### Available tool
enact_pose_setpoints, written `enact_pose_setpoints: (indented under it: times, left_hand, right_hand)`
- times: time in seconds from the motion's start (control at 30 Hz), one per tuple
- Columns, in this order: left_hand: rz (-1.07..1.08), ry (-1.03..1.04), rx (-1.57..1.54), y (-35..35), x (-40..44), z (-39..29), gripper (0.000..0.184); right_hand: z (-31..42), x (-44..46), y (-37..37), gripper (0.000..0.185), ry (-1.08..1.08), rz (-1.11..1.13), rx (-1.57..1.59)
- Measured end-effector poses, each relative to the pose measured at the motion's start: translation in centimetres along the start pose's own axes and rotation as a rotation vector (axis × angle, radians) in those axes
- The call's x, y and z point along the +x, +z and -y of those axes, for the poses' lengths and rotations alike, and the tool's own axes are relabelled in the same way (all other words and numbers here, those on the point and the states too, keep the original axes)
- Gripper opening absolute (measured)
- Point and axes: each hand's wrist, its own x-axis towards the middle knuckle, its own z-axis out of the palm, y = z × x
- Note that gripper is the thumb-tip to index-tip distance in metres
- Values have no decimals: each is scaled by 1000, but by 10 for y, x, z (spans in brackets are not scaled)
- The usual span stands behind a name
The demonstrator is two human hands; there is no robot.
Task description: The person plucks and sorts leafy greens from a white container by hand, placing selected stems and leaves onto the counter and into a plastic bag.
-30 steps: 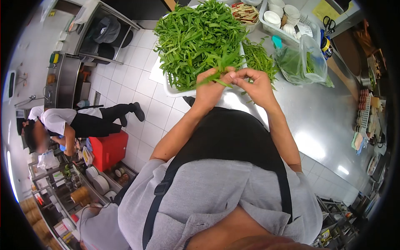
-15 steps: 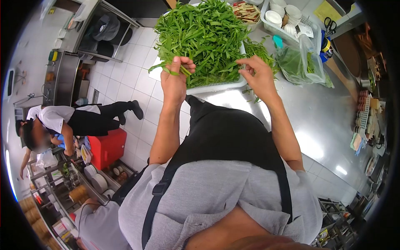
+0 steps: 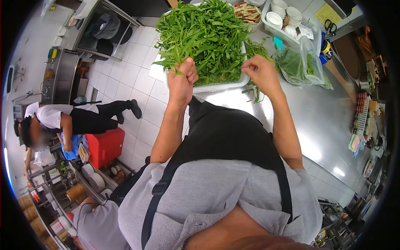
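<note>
Long green leaves point(image 3: 204, 33) are heaped high in a white basket point(image 3: 221, 86) at the top centre. At the heap's lower left corner, my left hand point(image 3: 182, 79) has its fingers closed round a few leafy stems. My right hand point(image 3: 261, 73) is over the basket's right corner, beside a smaller pile of green stems point(image 3: 255, 49) on the steel table. Its thumb and fingertips are pressed together; whatever is between them, if anything, is too small to make out.
A plastic bag of greens point(image 3: 298, 64) lies on the steel table point(image 3: 308, 112). Behind it are a basket of white dishes point(image 3: 275, 18), scissors point(image 3: 330, 27) and a tub of packets point(image 3: 248, 13). Other people are at the left, one by a red bin point(image 3: 106, 146).
My hands were together over the basket, then parted. My left hand went left with the stems and has closed more tightly. The co-worker at the left has shifted slightly.
</note>
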Motion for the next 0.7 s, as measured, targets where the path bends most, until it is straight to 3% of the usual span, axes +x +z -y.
enact_pose_setpoints:
  times: [0.13,0.23,0.37,0.5,0.53,0.7]
  left_hand:
    - [36,-27,-2,3,1,1,20]
    - [37,-41,22,10,2,-2,21]
    - [21,-45,33,6,-2,-5,24]
    - [65,-59,-41,4,-1,3,28]
    - [83,-76,-53,4,1,6,29]
    - [93,-142,-32,23,-4,11,27]
  right_hand:
    - [6,-6,27,15,-315,-78,-264]
    - [4,-1,32,15,-188,-5,-273]
    - [11,14,2,12,-144,-98,153]
    - [13,28,-20,13,-29,-23,513]
    - [11,33,-21,14,-84,-20,618]
    - [44,36,-40,14,-133,-49,704]
